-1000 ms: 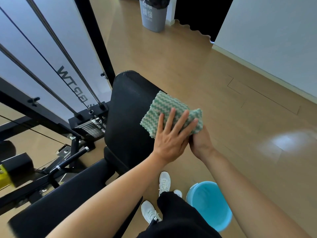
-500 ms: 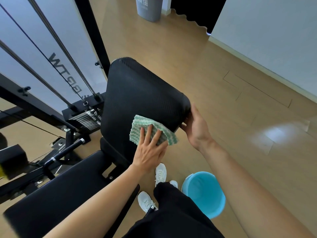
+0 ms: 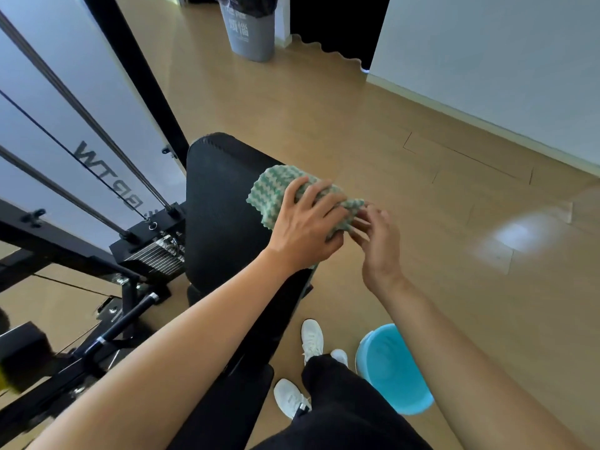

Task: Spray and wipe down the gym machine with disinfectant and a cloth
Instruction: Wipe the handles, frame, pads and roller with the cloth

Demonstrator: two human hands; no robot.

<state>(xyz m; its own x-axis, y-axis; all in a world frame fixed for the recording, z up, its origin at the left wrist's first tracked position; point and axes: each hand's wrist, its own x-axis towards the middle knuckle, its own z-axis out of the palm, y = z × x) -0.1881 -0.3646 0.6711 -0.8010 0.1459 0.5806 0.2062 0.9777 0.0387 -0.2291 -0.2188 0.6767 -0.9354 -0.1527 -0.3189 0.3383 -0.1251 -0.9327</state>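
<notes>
A green-and-white zigzag cloth lies bunched over the upper right edge of the gym machine's black back pad. My left hand grips the cloth from above, its fingers curled over it and pressing it onto the pad. My right hand is just right of the pad, with loosely bent fingertips touching the cloth's right end. The black seat pad runs below my left forearm. No spray bottle is in view.
A light blue bucket stands on the wooden floor by my white shoes. The weight stack, cables and black frame are left of the pad. A grey bin stands far back. A white wall runs along the right.
My left hand has carried the cloth from the lower front of the back pad up to its top right edge. My right hand left the pad's side edge and now touches the cloth.
</notes>
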